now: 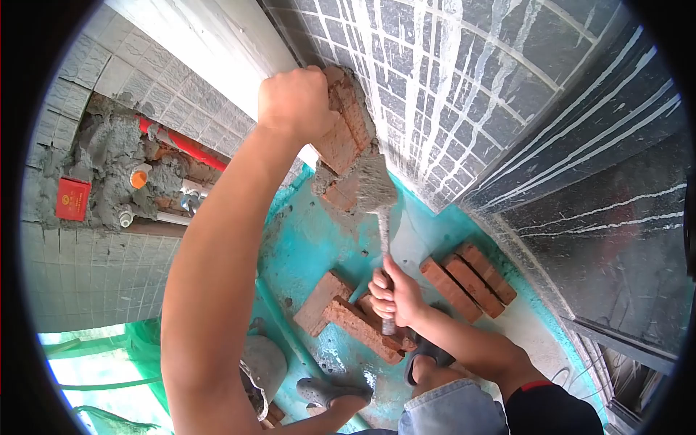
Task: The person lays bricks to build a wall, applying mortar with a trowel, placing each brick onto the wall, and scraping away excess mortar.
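Observation:
My right hand (395, 293) is wrapped round the handle of a trowel (384, 232). Grey mortar (377, 181) covers its blade, which lies against the side of a narrow stack of red bricks (337, 145) in the corner. At the top of that stack, beside a white upright post (210, 36), my left hand (293, 101) is closed. Its thumb side touches the brickwork; its fingers curl out of sight, so what they grip is hidden. Wet mortar sits between and around the bricks.
Loose bricks (362, 330) lie by my feet, and several more (464, 279) lie side by side to the right. A mortar-smeared bucket (264, 366) stands lower left. A green pipe (286, 326) crosses the turquoise floor. Pipe fittings (138, 177) project from the left wall.

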The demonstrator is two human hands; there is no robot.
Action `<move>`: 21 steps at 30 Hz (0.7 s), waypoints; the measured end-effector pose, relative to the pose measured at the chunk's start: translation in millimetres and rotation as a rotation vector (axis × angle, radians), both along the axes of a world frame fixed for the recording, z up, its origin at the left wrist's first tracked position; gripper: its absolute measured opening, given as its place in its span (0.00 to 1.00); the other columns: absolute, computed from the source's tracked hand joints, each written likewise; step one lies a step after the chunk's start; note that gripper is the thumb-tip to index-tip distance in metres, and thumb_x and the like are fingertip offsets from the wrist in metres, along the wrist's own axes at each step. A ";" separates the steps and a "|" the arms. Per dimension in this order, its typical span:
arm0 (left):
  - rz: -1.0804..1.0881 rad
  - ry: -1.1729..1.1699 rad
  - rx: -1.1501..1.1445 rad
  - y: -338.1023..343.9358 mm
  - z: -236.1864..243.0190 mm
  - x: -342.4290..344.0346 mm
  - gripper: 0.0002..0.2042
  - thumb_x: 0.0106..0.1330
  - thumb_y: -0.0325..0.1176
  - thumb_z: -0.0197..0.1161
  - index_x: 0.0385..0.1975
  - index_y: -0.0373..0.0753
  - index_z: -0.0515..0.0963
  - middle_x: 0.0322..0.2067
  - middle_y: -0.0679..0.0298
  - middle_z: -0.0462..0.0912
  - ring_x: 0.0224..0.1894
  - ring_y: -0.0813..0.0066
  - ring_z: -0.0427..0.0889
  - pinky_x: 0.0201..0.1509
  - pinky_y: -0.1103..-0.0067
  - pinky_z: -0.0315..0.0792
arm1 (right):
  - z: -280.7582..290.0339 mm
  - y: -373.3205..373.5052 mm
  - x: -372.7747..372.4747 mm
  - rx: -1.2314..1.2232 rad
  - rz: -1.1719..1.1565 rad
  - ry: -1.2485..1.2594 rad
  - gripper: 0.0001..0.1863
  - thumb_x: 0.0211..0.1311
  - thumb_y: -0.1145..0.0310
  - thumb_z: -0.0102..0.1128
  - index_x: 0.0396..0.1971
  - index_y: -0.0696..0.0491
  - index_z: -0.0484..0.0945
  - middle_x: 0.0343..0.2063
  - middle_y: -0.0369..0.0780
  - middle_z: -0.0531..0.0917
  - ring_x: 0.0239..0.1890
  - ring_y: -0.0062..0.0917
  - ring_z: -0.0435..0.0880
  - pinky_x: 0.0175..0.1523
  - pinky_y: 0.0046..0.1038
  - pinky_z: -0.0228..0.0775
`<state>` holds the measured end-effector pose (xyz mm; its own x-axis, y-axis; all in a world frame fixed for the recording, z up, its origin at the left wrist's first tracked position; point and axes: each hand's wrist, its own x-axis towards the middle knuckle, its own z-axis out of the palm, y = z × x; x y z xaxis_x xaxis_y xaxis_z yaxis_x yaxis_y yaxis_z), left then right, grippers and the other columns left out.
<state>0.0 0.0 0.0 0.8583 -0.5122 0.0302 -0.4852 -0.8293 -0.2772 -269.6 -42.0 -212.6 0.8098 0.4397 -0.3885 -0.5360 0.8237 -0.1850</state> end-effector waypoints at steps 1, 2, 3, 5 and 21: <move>-0.002 -0.016 0.005 2.2 0.3 0.0 0.23 0.50 0.49 0.73 0.39 0.38 0.79 0.35 0.56 0.85 0.40 0.59 0.85 0.45 0.68 0.79 | 3.7 8.6 6.7 0.006 0.003 0.010 0.28 0.71 0.37 0.36 0.21 0.45 0.60 0.11 0.27 0.57 0.09 0.14 0.53 0.13 0.22 0.44; -0.006 -0.032 0.009 3.6 1.0 0.0 0.23 0.49 0.48 0.73 0.39 0.38 0.79 0.34 0.56 0.85 0.39 0.59 0.85 0.44 0.68 0.79 | 6.3 15.4 12.5 0.025 0.026 0.033 0.28 0.70 0.36 0.36 0.20 0.45 0.60 0.11 0.27 0.56 0.09 0.14 0.52 0.13 0.22 0.44; -0.003 -0.022 0.013 5.6 -2.2 0.3 0.23 0.49 0.48 0.73 0.39 0.38 0.79 0.34 0.56 0.85 0.39 0.59 0.85 0.44 0.68 0.79 | 5.9 21.3 11.0 0.011 0.018 0.056 0.28 0.70 0.36 0.37 0.20 0.45 0.60 0.11 0.27 0.56 0.09 0.15 0.52 0.13 0.22 0.44; -0.001 -0.006 0.004 8.3 -6.6 0.4 0.22 0.49 0.48 0.73 0.37 0.37 0.79 0.33 0.56 0.85 0.38 0.58 0.85 0.43 0.68 0.79 | 2.5 25.6 5.4 0.020 -0.007 0.057 0.28 0.69 0.36 0.38 0.21 0.45 0.60 0.12 0.27 0.56 0.10 0.15 0.52 0.14 0.22 0.45; -0.020 -0.038 -0.040 7.5 -2.7 -0.8 0.23 0.48 0.47 0.74 0.34 0.35 0.76 0.30 0.53 0.84 0.36 0.54 0.84 0.40 0.66 0.78 | -15.7 105.9 52.3 0.125 -0.152 0.378 0.23 0.65 0.59 0.54 0.14 0.44 0.52 0.13 0.30 0.54 0.14 0.19 0.55 0.24 0.27 0.50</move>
